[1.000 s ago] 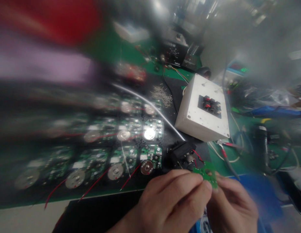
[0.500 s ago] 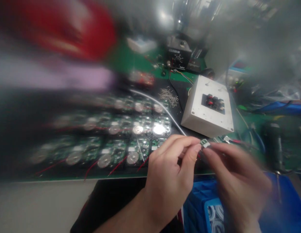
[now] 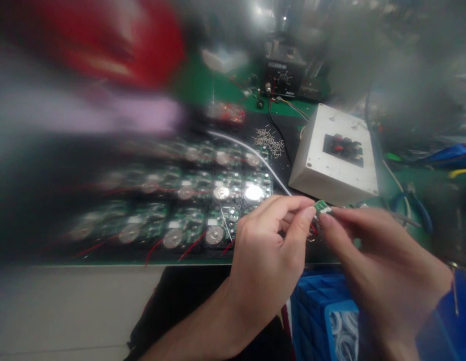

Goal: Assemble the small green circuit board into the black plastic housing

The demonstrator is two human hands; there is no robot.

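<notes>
A small green circuit board (image 3: 322,206) with white parts is held up between my two hands, above the front of the bench. My left hand (image 3: 270,240) pinches its left side between thumb and forefinger, the other fingers curled behind. On the right, the thumb and forefinger of my right hand (image 3: 386,265) close on the board's other side. Short red wires (image 3: 313,229) show just below the board, between the hands. Left of my left hand lie rows of green circuit boards (image 3: 187,225) with round silver parts and red wire ends.
A white box (image 3: 334,155) with dark switches stands beyond my hands. Behind it is a black unit with a dial (image 3: 283,80). A pale cord (image 3: 255,158) crosses the mat near scattered metal pins (image 3: 269,142). Blue-handled pliers (image 3: 421,213) lie right; a blue crate (image 3: 311,306) stands below.
My right hand has come into sharper view, its fingers now pinching closer to the small board. The board has tilted a little. The whole view has shifted slightly.
</notes>
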